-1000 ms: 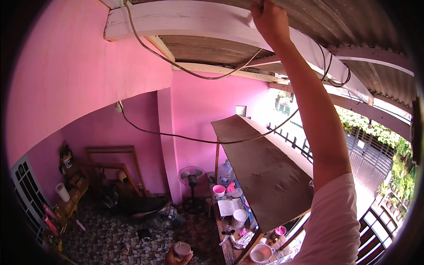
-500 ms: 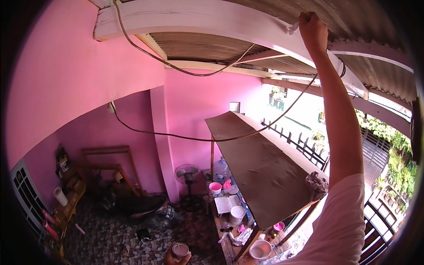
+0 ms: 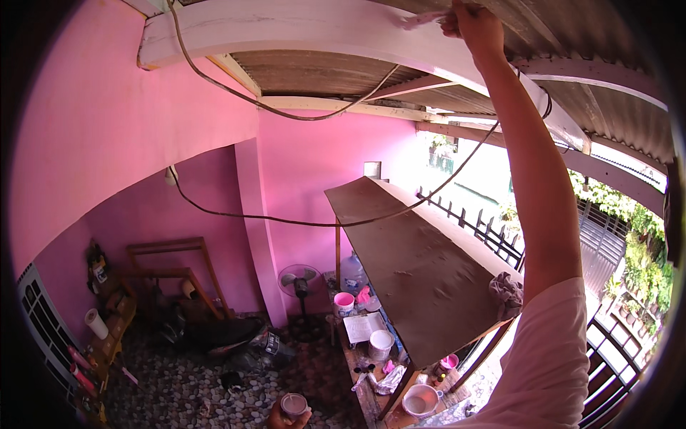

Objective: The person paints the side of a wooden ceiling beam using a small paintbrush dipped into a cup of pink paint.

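High up, my right hand [image 3: 477, 34] is closed around a small paintbrush [image 3: 426, 19], its pale bristles lying against the whitish-pink wooden beam [image 3: 314, 36]. The handle is mostly hidden by my fingers. Low at the bottom edge, my left hand [image 3: 277, 417] grips a small round cup [image 3: 294, 405] with pale pinkish contents, held upright. Only part of that hand shows.
A dark cable [image 3: 286, 218] sags across in front of me. Below stands a brown-topped canopy [image 3: 411, 264] with a crumpled cloth [image 3: 506, 293] on it, beside a table with several tubs [image 3: 381, 344]. A motorbike [image 3: 229, 332] and standing fan [image 3: 300, 281] are further back.
My right hand has moved left along the beam with the paintbrush. The view has shifted slightly; my left hand still holds the cup low down.
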A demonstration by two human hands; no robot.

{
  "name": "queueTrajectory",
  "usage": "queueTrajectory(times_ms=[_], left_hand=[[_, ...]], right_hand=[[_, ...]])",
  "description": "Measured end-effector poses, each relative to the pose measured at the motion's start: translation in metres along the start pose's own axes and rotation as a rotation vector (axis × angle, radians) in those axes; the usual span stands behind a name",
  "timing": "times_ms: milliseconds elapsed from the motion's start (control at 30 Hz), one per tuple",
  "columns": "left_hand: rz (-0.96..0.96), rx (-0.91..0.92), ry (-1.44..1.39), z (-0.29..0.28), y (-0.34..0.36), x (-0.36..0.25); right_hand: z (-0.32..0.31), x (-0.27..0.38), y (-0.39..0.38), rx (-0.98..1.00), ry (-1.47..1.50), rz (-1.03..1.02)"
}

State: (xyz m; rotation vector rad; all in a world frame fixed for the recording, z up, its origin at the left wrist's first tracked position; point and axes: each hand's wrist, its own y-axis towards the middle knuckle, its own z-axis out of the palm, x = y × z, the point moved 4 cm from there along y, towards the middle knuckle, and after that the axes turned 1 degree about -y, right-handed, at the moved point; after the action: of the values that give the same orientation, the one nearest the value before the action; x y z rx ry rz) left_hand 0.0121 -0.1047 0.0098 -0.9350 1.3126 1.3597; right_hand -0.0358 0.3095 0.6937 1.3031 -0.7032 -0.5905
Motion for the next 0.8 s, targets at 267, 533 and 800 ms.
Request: queueTrajectory(times_ms=[267,533,800], left_hand=[[-0.043,-0.051,0.018,-0.005,-0.001,-0.002],[-0.050,0.001,0.017,0.003,-0.005,-0.035],[-0.047,-0.029,0.040,-0.001,-0.009,-0.025]], right_hand=[[-0.053,-0.018,-0.018,-0.326,-0.997,-0.373],[0.055,0.040,-0.041,-0.168,-0.535,-0.469],[0.081,0.052,-0.039,-0.040,0.256,-0.046]])
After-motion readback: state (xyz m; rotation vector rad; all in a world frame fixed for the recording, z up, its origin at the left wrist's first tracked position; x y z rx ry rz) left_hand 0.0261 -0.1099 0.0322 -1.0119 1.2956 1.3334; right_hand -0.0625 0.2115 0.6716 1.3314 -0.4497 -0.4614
